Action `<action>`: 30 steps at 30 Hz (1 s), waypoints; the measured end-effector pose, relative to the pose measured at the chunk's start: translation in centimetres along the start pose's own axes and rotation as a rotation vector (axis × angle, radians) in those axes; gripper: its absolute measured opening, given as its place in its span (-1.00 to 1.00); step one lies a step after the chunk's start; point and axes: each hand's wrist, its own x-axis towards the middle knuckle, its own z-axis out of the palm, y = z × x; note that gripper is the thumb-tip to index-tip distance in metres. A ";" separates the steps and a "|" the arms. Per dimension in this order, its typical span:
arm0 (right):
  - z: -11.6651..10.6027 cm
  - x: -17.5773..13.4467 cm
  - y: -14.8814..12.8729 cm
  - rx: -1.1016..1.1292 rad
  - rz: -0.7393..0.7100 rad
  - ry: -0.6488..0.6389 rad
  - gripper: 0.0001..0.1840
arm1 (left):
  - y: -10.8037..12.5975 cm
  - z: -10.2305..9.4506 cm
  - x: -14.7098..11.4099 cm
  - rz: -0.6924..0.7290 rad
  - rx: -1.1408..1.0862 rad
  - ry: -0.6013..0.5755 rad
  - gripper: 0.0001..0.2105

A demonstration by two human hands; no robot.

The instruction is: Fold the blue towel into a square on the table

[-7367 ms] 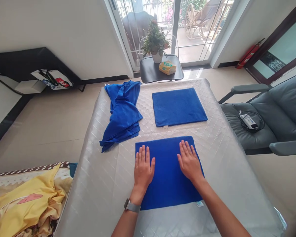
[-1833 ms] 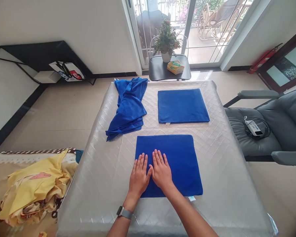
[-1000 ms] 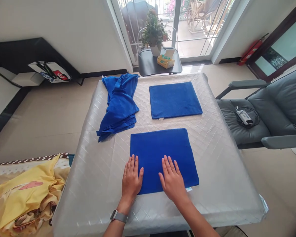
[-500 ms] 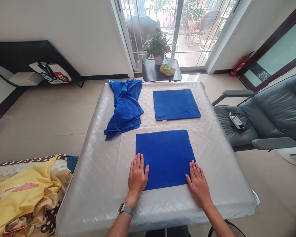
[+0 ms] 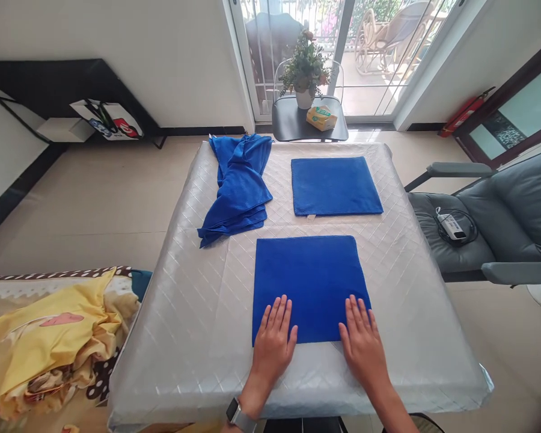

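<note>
A blue cloth (image 5: 309,276), folded into a flat rectangle, lies on the silvery quilted table cover (image 5: 198,307) in front of me. My left hand (image 5: 275,337) rests flat over its near left part, fingers stretched forward. At its near right corner, my right hand (image 5: 363,337) also lies flat with the fingers slightly spread. Neither hand grips anything. Beyond the cloth sits another folded blue cloth (image 5: 337,186), with a small white tag on its near edge. To its left is a loose, crumpled pile of blue cloths (image 5: 241,189).
A dark folding chair (image 5: 288,123) past the far edge holds a potted plant (image 5: 304,75) and a yellow tissue pack (image 5: 321,118). On the right, a grey armchair (image 5: 460,240) carries a power strip (image 5: 451,227). Yellow fabric (image 5: 63,331) lies at lower left.
My left hand has moved right, from the cloth's left edge onto its near part. My right hand stays near the right corner. The whole view has shifted slightly.
</note>
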 end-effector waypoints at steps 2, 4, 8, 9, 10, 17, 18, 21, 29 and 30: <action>0.0 1.7 -3.0 0.040 -0.094 -0.029 -0.29 | 0.6 0.2 0.0 -0.020 0.026 -0.026 -0.36; 0.8 3.5 -5.8 0.081 -0.167 -0.053 -0.30 | 0.6 0.6 0.0 -0.060 0.050 -0.014 -0.36; 3.3 5.6 -8.6 0.122 -0.214 -0.059 -0.30 | -0.3 1.4 -0.2 -0.088 0.072 -0.016 -0.37; 3.8 5.7 -8.5 0.120 -0.217 -0.058 -0.30 | -0.4 1.5 -0.2 -0.089 0.072 -0.023 -0.37; 4.1 5.6 -8.1 0.112 -0.215 -0.058 -0.30 | -0.5 1.5 -0.3 -0.092 0.073 -0.027 -0.37; 3.6 2.7 -1.0 -0.001 -0.064 -0.012 -0.25 | -0.2 1.1 -0.3 -0.117 0.049 -0.053 -0.37; 3.4 2.3 0.0 -0.008 -0.040 -0.010 -0.24 | -0.3 1.0 -0.3 -0.119 0.045 -0.055 -0.37; 3.1 1.2 2.3 -0.015 0.009 -0.014 -0.25 | -0.3 1.0 -0.4 -0.121 0.049 -0.064 -0.36; 2.4 0.2 3.2 -0.003 0.038 -0.040 -0.27 | -0.2 0.9 -0.3 -0.142 0.035 -0.083 -0.35; 2.1 0.4 2.9 -0.001 0.046 -0.038 -0.27 | -0.4 0.8 -0.5 -0.137 0.031 -0.086 -0.34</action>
